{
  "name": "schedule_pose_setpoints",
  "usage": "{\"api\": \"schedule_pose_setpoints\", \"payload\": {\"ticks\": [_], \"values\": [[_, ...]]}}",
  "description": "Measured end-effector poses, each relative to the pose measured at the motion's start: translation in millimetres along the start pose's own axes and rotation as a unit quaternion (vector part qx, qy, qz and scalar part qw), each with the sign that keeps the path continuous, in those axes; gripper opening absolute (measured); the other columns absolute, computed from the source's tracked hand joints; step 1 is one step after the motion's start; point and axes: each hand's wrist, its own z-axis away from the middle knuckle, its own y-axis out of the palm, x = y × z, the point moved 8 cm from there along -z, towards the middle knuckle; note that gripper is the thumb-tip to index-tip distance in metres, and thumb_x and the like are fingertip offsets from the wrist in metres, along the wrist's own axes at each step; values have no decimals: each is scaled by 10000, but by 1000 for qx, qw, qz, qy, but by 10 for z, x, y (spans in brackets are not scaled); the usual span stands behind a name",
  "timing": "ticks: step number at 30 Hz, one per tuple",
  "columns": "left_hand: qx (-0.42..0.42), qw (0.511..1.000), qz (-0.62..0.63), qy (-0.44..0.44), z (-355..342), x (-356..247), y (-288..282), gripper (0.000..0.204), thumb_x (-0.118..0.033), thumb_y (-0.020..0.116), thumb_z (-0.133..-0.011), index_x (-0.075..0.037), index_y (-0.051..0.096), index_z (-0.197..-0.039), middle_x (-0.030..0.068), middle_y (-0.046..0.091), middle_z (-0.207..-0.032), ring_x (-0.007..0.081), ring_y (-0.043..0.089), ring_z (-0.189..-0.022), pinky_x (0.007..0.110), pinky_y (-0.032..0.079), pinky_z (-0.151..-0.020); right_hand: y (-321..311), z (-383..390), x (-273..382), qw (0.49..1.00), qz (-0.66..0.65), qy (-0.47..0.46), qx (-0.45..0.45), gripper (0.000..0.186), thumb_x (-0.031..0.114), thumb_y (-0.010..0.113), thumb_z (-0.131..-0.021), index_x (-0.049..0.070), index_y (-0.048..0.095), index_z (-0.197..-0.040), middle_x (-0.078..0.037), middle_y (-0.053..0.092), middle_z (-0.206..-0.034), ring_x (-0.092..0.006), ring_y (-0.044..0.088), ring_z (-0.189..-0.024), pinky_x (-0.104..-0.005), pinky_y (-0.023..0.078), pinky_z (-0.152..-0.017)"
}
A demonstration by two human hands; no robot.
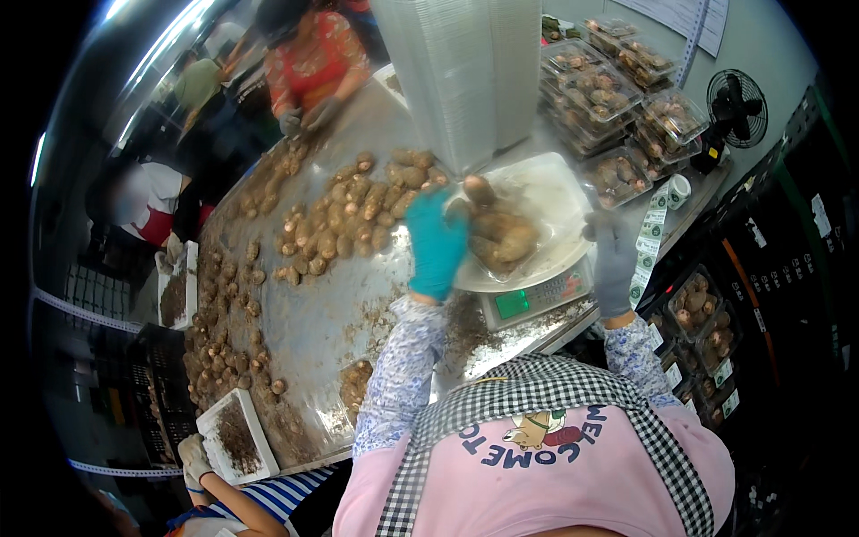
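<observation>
Scale (537,300); tubers (501,234) at left fingers (434,210)

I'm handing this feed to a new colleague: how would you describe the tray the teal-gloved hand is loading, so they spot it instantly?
Start at the long metal table strewn with brown tubers, and go to its right end, where a digital scale with a green display stands. The clear plastic tray sits on that scale, with the left hand at its edge. Unlike the lidded packs stacked behind, it is open and holds a few tubers.
</observation>
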Motion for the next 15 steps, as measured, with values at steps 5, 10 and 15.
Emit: {"api": "schedule_pose_setpoints", "payload": {"ticks": [5, 10, 15], "values": [[-36, 971, 77, -224, 370, 1324, -442, 325, -46, 646, -827, -36, 622, -1151, 129, 618, -1115, 247, 599, -1005, 368, 495, -864, -292, 49, -40, 999, 40, -3, 2, 309, 209, 455, -1019, -24, 658, -1020, -16, 595, -796, -92, 532, -737, -245, 448, -731], [271, 955, -102, -58, 797, 1346, 481, 413, -109, 672, -831, -51, 587, -1231, 168, 644, -1091, 302, 622, -985, 391, 511, -859, -180, 182, -136, 998, 37, 46, 20, 318, 213, 460, -1020, -39, 651, -986, -15, 578, -757, -85, 515, -711, -244, 440, -715], [274, 940, -50, -196, 1135, 1813, 954, 402, -235, 649, -881, -33, 585, -1222, 192, 652, -1112, 327, 641, -996, 420, 523, -856, 58, 185, 57, 996, 54, 37, 68, 323, 226, 470, -1018, -35, 649, -952, -26, 604, -755, -88, 541, -722, -238, 437, -710]]}}
